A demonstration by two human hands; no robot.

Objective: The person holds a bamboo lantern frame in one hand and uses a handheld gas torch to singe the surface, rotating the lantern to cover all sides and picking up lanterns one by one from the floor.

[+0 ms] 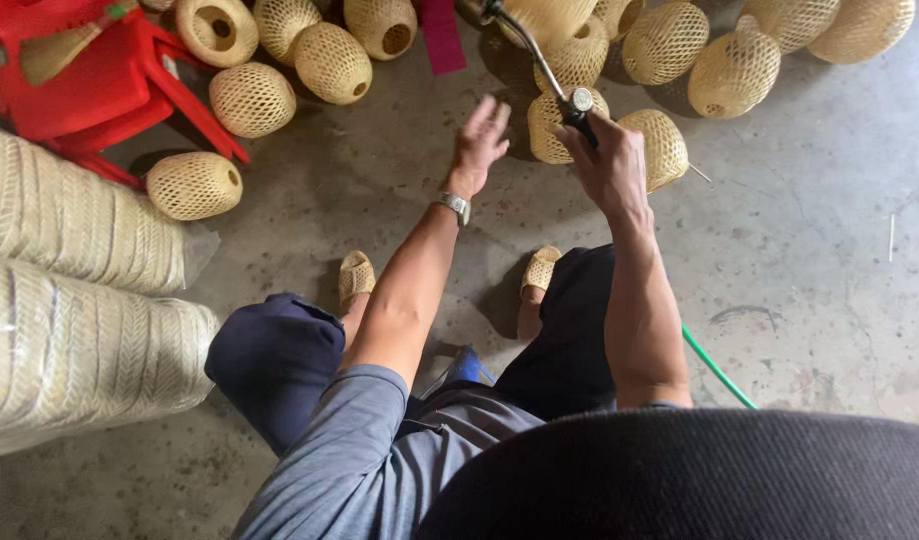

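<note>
My right hand (611,165) grips the handle of a metal torch wand (539,55) whose thin tube runs up and left toward the woven bamboo baskets. A pale woven basket (664,145) lies just right of that hand, another (544,125) just left of it. My left hand (479,140) reaches forward with fingers spread, holding nothing, a silver watch (455,206) on its wrist. It hovers over bare concrete between the baskets. I sit low, knees apart, sandalled feet on the floor.
Several round woven baskets (331,62) lie along the far floor, one alone (193,185) at the left. A red plastic chair (99,85) stands at top left. Stacked woven rolls (69,290) fill the left edge. A green hose (714,368) trails right of my leg.
</note>
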